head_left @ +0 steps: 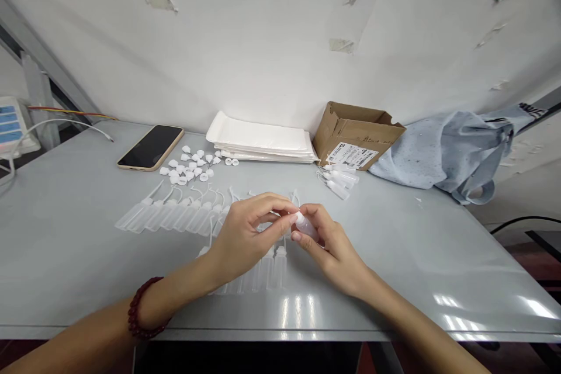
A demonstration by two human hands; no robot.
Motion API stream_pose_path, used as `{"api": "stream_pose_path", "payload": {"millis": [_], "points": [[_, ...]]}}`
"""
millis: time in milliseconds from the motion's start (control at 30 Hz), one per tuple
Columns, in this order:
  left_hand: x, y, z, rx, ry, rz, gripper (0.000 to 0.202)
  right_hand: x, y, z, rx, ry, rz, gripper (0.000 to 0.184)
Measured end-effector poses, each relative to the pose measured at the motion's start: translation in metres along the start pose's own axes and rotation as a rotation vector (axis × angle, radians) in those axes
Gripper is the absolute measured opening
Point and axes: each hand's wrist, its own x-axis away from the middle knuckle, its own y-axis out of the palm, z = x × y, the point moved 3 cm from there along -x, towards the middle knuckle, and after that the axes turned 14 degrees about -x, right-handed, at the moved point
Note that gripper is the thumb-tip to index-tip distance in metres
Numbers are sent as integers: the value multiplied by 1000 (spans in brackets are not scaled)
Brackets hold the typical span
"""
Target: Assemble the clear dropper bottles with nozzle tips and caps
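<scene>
In the head view, my right hand (335,257) is closed around a small translucent plastic dropper bottle (309,229), held tilted above the table. My left hand (249,234), with a dark red bead bracelet on its wrist, pinches the white cap (298,217) at the bottle's top. Below and left of my hands lie similar bottles in two rows. Those in the back row (175,217) have thin white strips sticking out at their tops; the front row (258,274) is partly hidden under my left hand and forearm.
Loose white caps (188,170) lie near a phone (151,147). Stacked white padded envelopes (263,139) stand by the wall beside an open cardboard box (350,134). Several bottles (338,178) lie before the box. A light blue cloth bag (438,152) rests at right, a white cable (65,121) at left.
</scene>
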Motion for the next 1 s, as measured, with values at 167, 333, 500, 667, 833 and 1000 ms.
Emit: {"api": "stream_pose_path", "payload": {"millis": [167,333,500,667,833,1000], "points": [[-1,-1,0,-15,35,-29,14,0,-1,0,-23,3,-3,20],[-1,0,-1,-56,127,-71,15,-2,-1,-2,-150,50,-47,36],[-3,-3,-1,0,122,-129,19,-2,-5,-4,-386,125,-31,27],[-3,-3,-2,75,53,-191,17,-4,-4,-5,-519,156,-61,22],[-1,-1,-4,128,-16,-197,14,-3,-4,-5,-457,110,-23,22],[-2,-1,-6,158,-140,-173,6,2,-5,-7,-156,-38,76,20]]}}
